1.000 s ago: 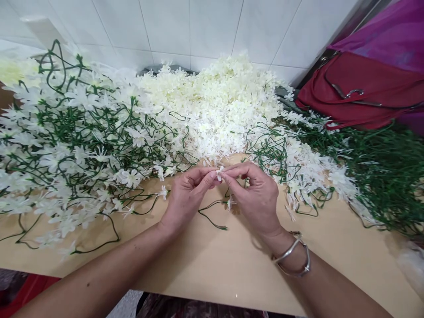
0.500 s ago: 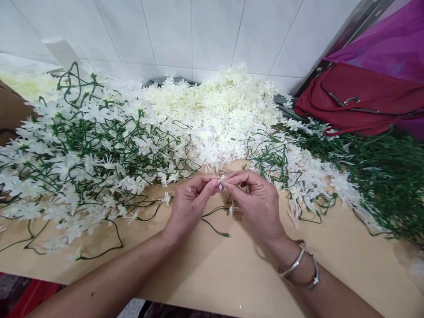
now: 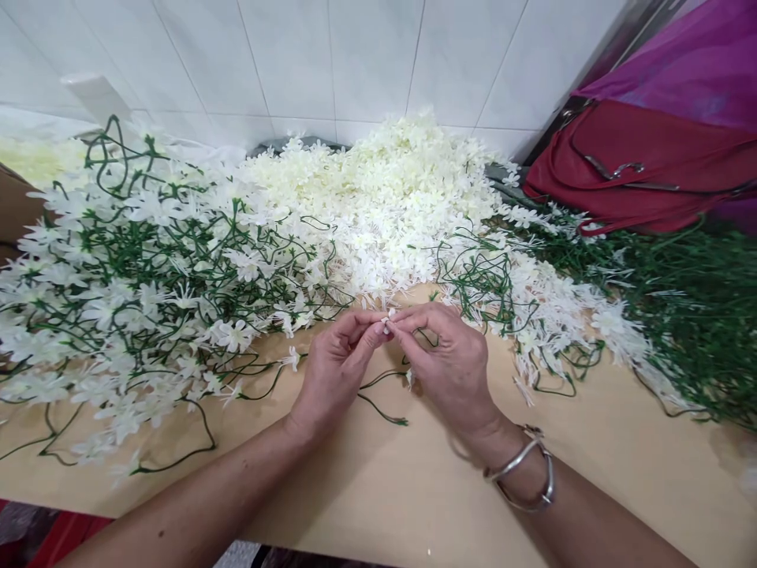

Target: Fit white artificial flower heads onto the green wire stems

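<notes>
Fingertip to fingertip, my left hand [image 3: 334, 367] and my right hand [image 3: 446, 363] pinch a small white artificial flower [image 3: 388, 319] between them, just above the table. Both hands are closed, and the fingers cover most of the flower. Under them a green plastic stem [image 3: 384, 410] lies on the tabletop, partly hidden by my right hand. To the left spreads a heap of white flowers on green stems [image 3: 177, 276]. Behind my hands rises a pile of loose cream-white blossoms [image 3: 390, 181]. A silver bangle [image 3: 523, 469] circles my right wrist.
Loose green stems [image 3: 698, 308] are heaped at the right, below a red handbag [image 3: 644, 166] and a purple bag [image 3: 686, 67]. White wall tiles [image 3: 372, 63] stand behind the tan table [image 3: 378, 497]. A cardboard box [image 3: 17, 205] is at the left edge.
My right hand has shifted slightly left, closer against my left fingers, and less of the pinched flower shows. The whole view has moved a little.
</notes>
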The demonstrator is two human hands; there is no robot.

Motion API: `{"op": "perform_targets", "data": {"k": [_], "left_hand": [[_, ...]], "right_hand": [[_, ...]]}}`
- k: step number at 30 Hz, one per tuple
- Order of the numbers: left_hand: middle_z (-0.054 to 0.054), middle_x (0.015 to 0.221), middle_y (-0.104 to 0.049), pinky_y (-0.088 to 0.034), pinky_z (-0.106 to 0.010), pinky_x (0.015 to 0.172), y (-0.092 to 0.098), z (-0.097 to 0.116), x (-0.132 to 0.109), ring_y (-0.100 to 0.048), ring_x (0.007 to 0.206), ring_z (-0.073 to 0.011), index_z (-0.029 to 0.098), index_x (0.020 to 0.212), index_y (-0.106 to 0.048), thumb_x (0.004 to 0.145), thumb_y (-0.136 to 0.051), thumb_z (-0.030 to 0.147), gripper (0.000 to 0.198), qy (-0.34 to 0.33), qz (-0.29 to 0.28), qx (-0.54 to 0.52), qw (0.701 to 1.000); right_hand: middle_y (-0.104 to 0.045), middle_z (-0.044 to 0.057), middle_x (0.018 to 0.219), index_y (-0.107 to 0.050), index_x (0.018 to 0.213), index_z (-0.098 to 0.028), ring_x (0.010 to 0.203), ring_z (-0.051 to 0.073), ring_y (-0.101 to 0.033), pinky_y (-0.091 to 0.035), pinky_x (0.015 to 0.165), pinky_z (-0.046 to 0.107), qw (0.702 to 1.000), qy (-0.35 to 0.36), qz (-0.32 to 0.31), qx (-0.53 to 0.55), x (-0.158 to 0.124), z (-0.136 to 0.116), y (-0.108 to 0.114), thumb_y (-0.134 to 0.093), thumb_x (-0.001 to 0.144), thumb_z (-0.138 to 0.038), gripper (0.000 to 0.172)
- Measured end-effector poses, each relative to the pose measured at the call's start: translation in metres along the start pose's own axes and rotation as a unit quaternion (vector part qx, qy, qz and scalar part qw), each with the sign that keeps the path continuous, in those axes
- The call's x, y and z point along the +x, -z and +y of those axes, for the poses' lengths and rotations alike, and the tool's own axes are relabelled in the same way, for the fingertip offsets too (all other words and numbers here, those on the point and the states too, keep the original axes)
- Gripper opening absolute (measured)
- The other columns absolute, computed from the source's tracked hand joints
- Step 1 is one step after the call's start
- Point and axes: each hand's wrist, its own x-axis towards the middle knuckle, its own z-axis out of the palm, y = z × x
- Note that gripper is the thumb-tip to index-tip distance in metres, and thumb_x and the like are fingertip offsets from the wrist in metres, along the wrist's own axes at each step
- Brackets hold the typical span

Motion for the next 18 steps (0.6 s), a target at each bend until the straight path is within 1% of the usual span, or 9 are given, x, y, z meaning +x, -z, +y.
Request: {"op": "perform_targets", "data": {"k": [4, 8, 11, 13, 15, 17, 18], "left_hand": [[-0.001, 0.09, -0.078, -0.061, -0.023, 0.085, -0.001, 0.002, 0.0, -0.073, 0.085, -0.0121, 0.019, 0.103, -0.076, 0.094, -0.075, 0.032, 0.016, 0.004, 0.016, -0.022, 1.0], [-0.002, 0.091, -0.078, -0.061, -0.026, 0.086, -0.001, 0.002, 0.001, -0.074, 0.088, -0.0149, 0.018, 0.103, -0.075, 0.093, -0.076, 0.033, 0.017, 0.002, 0.015, -0.019, 1.0], [-0.003, 0.094, -0.078, -0.06, -0.026, 0.088, 0.0, 0.0, 0.0, -0.074, 0.091, -0.0155, 0.018, 0.101, -0.075, 0.095, -0.073, 0.031, 0.014, -0.012, 0.003, 0.003, 1.0], [-0.003, 0.097, -0.078, -0.059, -0.026, 0.089, 0.002, -0.001, -0.001, -0.073, 0.093, -0.015, 0.019, 0.103, -0.075, 0.097, -0.071, 0.03, 0.013, -0.018, -0.003, 0.014, 1.0], [-0.003, 0.1, -0.077, -0.058, -0.026, 0.091, 0.003, -0.002, -0.002, -0.072, 0.094, -0.0146, 0.02, 0.104, -0.075, 0.098, -0.069, 0.029, 0.012, -0.026, -0.014, 0.035, 0.999], [-0.003, 0.102, -0.077, -0.056, -0.026, 0.091, 0.005, -0.002, -0.003, -0.071, 0.096, -0.0147, 0.022, 0.105, -0.075, 0.1, -0.067, 0.028, 0.012, -0.045, -0.031, 0.066, 0.996], [-0.003, 0.103, -0.077, -0.055, -0.026, 0.092, 0.005, -0.001, -0.004, -0.071, 0.098, -0.0151, 0.022, 0.105, -0.075, 0.101, -0.066, 0.027, 0.012, -0.056, -0.039, 0.084, 0.994]], "right_hand": [[-0.078, -0.001, 0.084, -0.071, 0.079, -0.024, 0.085, 0.018, -0.074, -0.055, 0.083, 0.036, 0.994, -0.082, 0.006, 0.075, 0.0, -0.003, -0.002, -0.073, 0.089, -0.01, 0.018], [-0.077, -0.001, 0.084, -0.072, 0.078, -0.024, 0.086, 0.017, -0.073, -0.055, 0.084, 0.035, 0.992, -0.094, 0.018, 0.084, -0.001, -0.005, -0.003, -0.073, 0.088, -0.009, 0.018], [-0.077, -0.001, 0.083, -0.071, 0.077, -0.024, 0.086, 0.017, -0.072, -0.054, 0.083, 0.034, 0.991, -0.103, 0.01, 0.089, -0.001, -0.005, -0.001, -0.073, 0.088, -0.011, 0.017], [-0.075, -0.001, 0.082, -0.071, 0.078, -0.024, 0.083, 0.017, -0.07, -0.053, 0.08, 0.033, 0.988, -0.125, -0.002, 0.092, 0.001, -0.004, 0.002, -0.075, 0.087, -0.012, 0.015], [-0.074, -0.001, 0.085, -0.073, 0.086, -0.025, 0.083, 0.017, -0.068, -0.052, 0.079, 0.033, 0.985, -0.147, -0.012, 0.092, 0.004, -0.001, 0.007, -0.078, 0.084, -0.013, 0.013], [-0.073, 0.0, 0.095, -0.076, 0.097, -0.026, 0.089, 0.018, -0.066, -0.051, 0.08, 0.033, 0.983, -0.151, -0.031, 0.099, 0.008, 0.003, 0.012, -0.08, 0.081, -0.014, 0.02], [-0.073, 0.002, 0.1, -0.077, 0.098, -0.026, 0.093, 0.019, -0.066, -0.05, 0.082, 0.034, 0.982, -0.146, -0.046, 0.109, 0.01, 0.005, 0.014, -0.081, 0.08, -0.015, 0.021]]}}
